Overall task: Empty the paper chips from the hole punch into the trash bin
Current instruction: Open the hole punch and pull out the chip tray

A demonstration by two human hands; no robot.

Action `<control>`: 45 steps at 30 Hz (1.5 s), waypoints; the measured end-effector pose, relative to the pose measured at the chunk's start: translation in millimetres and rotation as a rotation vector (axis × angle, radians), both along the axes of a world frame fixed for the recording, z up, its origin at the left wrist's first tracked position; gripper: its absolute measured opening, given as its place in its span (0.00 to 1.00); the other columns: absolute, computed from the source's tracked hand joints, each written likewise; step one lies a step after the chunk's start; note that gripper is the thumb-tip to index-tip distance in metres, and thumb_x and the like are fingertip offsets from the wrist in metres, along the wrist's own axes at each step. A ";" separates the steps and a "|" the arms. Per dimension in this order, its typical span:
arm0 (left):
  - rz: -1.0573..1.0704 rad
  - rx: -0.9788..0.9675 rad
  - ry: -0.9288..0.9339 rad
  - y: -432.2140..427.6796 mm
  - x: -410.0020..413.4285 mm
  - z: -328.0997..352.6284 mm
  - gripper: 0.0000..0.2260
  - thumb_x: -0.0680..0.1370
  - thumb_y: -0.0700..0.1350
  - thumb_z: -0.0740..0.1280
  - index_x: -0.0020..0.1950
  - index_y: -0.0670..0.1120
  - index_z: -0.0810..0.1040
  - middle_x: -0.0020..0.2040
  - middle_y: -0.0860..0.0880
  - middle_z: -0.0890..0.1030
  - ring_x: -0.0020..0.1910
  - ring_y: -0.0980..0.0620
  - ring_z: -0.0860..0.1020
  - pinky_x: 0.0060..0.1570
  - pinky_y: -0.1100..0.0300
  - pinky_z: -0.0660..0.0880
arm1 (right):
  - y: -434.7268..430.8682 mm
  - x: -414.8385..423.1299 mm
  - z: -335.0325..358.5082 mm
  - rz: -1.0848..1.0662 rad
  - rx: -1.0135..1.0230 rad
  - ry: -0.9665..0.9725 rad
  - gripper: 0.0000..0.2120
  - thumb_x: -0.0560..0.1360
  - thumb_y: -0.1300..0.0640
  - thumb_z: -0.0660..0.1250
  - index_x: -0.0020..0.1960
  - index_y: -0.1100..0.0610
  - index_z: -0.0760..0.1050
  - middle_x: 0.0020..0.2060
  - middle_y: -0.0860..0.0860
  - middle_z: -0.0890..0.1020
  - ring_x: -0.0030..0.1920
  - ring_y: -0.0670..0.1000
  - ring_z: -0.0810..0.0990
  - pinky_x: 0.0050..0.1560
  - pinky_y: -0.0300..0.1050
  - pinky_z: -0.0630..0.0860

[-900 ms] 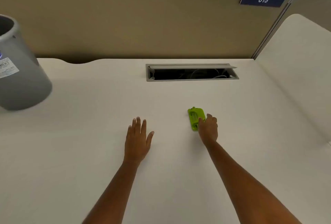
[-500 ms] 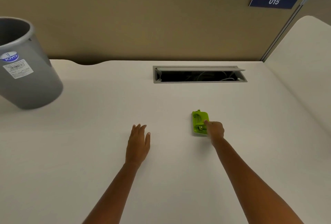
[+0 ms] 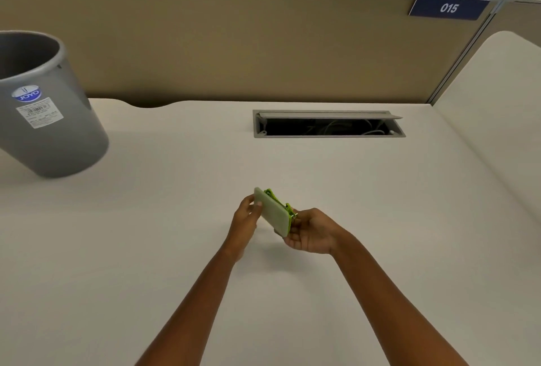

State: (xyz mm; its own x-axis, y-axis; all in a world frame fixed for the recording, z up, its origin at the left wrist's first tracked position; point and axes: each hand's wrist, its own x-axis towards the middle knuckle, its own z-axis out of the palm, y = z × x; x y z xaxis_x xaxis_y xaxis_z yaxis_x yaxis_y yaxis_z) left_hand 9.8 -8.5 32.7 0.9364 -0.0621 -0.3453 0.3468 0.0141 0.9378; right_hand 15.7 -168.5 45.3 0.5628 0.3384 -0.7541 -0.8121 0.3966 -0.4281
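Observation:
The green hole punch (image 3: pixel 275 215) is off the desk, tilted on edge so its pale underside cover faces me. My right hand (image 3: pixel 311 232) grips its lower right end. My left hand (image 3: pixel 247 217) holds its upper left end, thumb on the pale cover. The grey trash bin (image 3: pixel 49 119) stands open at the far left of the desk, well away from both hands. No paper chips are visible.
A cable slot (image 3: pixel 328 125) with an open lid is set into the white desk (image 3: pixel 175 219) behind the hands. A tan partition (image 3: pixel 234 43) closes the back, with a blue "015" sign (image 3: pixel 448 8). A side desk (image 3: pixel 497 108) rises on the right.
My right hand lifted the punch from the desk and turned it on edge. My left hand left the desk surface and took hold of the punch's other end.

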 end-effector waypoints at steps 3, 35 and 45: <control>0.046 -0.167 0.024 6.5 -1.9 3.2 0.15 0.81 0.42 0.57 0.67 0.39 0.66 0.54 0.42 0.75 0.50 0.47 0.77 0.48 0.54 0.76 | 3.7 -3.0 2.8 0.006 0.052 0.007 0.15 0.78 0.57 0.55 0.46 0.66 0.75 0.32 0.60 0.85 0.31 0.54 0.85 0.32 0.39 0.81; 0.194 -0.724 0.050 -5.2 0.6 24.7 0.15 0.82 0.43 0.52 0.64 0.37 0.70 0.50 0.45 0.78 0.49 0.48 0.78 0.47 0.56 0.77 | 9.2 -7.4 42.5 -0.095 -0.129 -0.274 0.03 0.73 0.64 0.65 0.44 0.62 0.78 0.34 0.57 0.84 0.33 0.51 0.84 0.34 0.40 0.82; 0.235 -0.872 0.250 -13.5 6.0 39.0 0.27 0.79 0.61 0.43 0.49 0.46 0.74 0.46 0.42 0.77 0.46 0.45 0.76 0.48 0.49 0.72 | 34.0 -15.5 68.6 0.101 -0.715 -0.714 0.06 0.63 0.61 0.76 0.35 0.53 0.80 0.42 0.53 0.81 0.44 0.50 0.77 0.43 0.40 0.71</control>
State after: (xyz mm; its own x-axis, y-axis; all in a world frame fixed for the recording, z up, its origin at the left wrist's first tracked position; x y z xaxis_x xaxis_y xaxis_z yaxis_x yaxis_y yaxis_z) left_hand 15.7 -22.0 71.6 0.8629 -0.2124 -0.4586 0.4356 0.7727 0.4618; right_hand 0.2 -134.5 113.9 0.9548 0.0106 -0.2969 -0.2890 -0.1991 -0.9364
